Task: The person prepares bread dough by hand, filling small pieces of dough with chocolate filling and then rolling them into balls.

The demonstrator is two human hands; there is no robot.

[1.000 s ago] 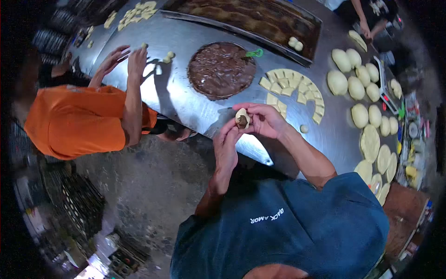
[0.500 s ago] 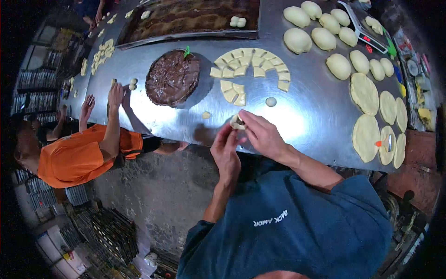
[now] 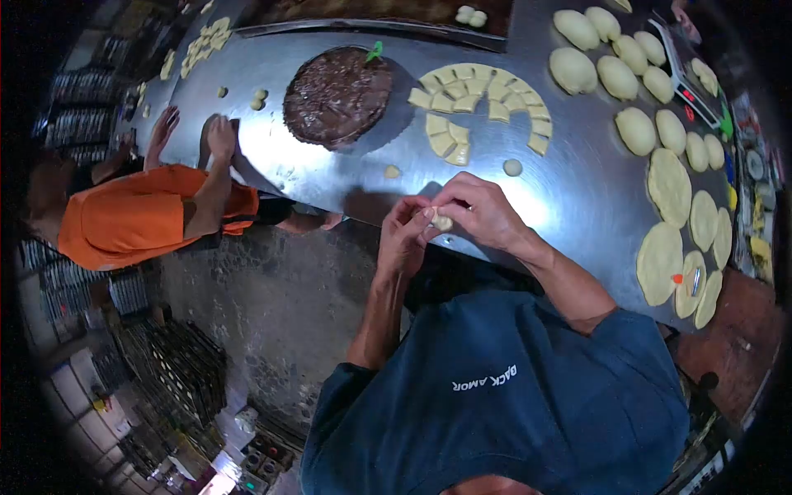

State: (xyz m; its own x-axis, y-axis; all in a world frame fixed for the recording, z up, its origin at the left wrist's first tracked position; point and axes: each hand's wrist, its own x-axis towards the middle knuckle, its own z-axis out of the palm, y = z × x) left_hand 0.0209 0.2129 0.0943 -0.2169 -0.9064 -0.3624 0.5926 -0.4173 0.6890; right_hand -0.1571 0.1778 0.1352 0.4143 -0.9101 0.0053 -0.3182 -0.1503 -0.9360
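Note:
Near the front edge of the table, a small piece of dough point(image 3: 443, 223) is pinched between my two hands. My left hand point(image 3: 403, 238) grips it from the left, and the fingertips of my right hand point(image 3: 483, 211) press its edge from above. A round dough ball point(image 3: 512, 167) rests just beyond my right hand. Beyond my left hand lies a small flat dough piece point(image 3: 392, 172). Cut dough pieces point(image 3: 464, 73) form a broken ring farther back. Left of them sits a dark brown, glossy mound of filling point(image 3: 337, 99) with a green-handled tool point(image 3: 375, 51) in it.
Large dough balls point(image 3: 575, 71) and flattened dough rounds point(image 3: 669, 188) cover the right side, near a scale point(image 3: 691, 97). A dark tray point(image 3: 379, 15) with a few dough balls lies at the back. To the left, a co-worker in an orange shirt point(image 3: 136, 213) works at the table.
Dark filling showed in the open dough before; now my fingers have closed in around it and the filling is out of sight. The camera view has shifted. The co-worker's hand has drawn back from a dough ball.

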